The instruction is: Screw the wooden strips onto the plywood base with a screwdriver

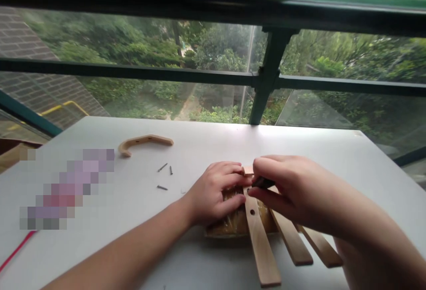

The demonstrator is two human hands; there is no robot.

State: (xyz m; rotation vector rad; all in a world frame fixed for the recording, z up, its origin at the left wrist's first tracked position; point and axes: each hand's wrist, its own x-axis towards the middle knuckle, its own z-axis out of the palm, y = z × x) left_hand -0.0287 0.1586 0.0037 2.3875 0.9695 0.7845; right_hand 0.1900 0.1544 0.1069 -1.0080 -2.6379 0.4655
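Cord (16,250), thin and red, lies far left on my smooth white bench (133,188), by something too blurred to make out. Next come a curved pale wooden piece (146,139) and three small grey metal screws (162,188). My left hand (216,188) leans over a brown film-wrapped block (229,225), fingers spread, thumb at the edge of a long flat pale wooden strip (262,252); whether they grip it, I cannot tell. That strip lies across the block, its near end jutting toward me. My right hand (286,181) pinches a small dark object (263,182) beside the strip's upper hole; two similar strips (293,242) lie further right. I judge the step to be work at that hole; the next move calls for a steady strip and careful lining-up.
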